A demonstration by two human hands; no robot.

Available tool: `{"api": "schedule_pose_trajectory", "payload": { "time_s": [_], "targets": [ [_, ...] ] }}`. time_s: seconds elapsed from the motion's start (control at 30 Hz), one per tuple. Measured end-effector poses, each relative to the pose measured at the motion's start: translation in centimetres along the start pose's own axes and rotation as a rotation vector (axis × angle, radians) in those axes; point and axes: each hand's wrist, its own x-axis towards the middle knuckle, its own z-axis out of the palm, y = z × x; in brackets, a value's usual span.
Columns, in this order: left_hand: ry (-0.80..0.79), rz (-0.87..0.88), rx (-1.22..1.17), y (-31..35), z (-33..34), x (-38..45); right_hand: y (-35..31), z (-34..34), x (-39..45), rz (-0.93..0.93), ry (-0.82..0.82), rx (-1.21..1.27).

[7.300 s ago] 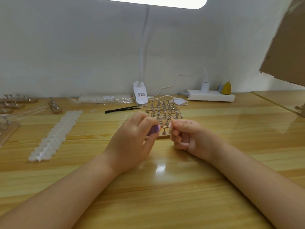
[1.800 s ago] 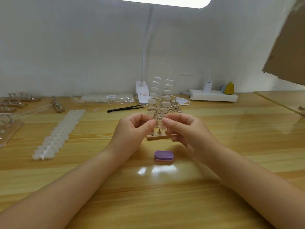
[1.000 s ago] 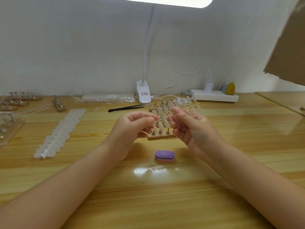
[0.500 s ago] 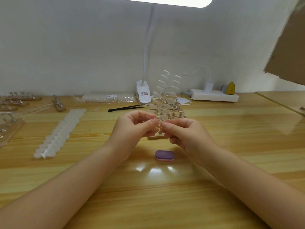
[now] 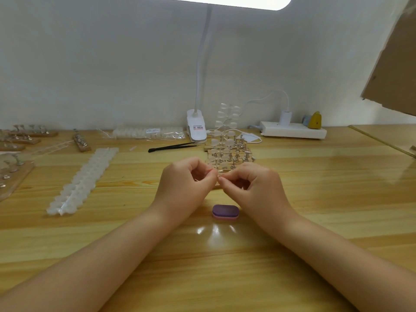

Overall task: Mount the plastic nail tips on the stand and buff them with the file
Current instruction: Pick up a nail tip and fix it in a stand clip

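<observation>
Together, left hand point(image 5: 183, 184) and right hand point(image 5: 253, 188) pinch an upright clear strip of nail tips point(image 5: 225, 124). Nearby (just below the wrists) lies a purple oval file point(image 5: 225, 212) on the wooden tabletop point(image 5: 337, 188).

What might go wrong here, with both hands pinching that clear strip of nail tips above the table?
1. The left hand and right hand grip only the bottom end of the upright strip of nail tips, so it may flop over or snap.
2. The strip stands right over the stand; if it falls, it could knock the small metal posts.
3. The purple file lies between the wrists, where a forearm might nudge it away.
</observation>
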Motion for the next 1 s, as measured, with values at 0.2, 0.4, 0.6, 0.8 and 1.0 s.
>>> {"api": "schedule_pose_trajectory", "payload": {
  "time_s": [0.2, 0.4, 0.6, 0.8, 1.0],
  "targets": [
    [-0.2, -0.304, -0.448, 0.2, -0.8, 0.8, 0.1, -1.2, 1.2, 0.348, -0.125, 0.495],
    [-0.524, -0.368, -0.76, 0.6, -1.3, 1.1, 0.7, -2.0, 1.8, 0.607, -0.429, 1.069],
    [-0.559, -0.384, -0.893, 0.6, -2.0, 1.8, 1.3, -2.0, 2.1, 0.586, -0.447, 1.234],
    [-0.064, -0.373, 0.077, -1.2, -3.1, 3.1, 3.0, -1.7, 2.3, 0.669, -0.238, 0.999],
    [-0.099, -0.31, 0.821, -2.8, -2.8, 2.7, 3.3, -1.4, 2.1, 0.699, -0.246, 0.925]
  ]
}}
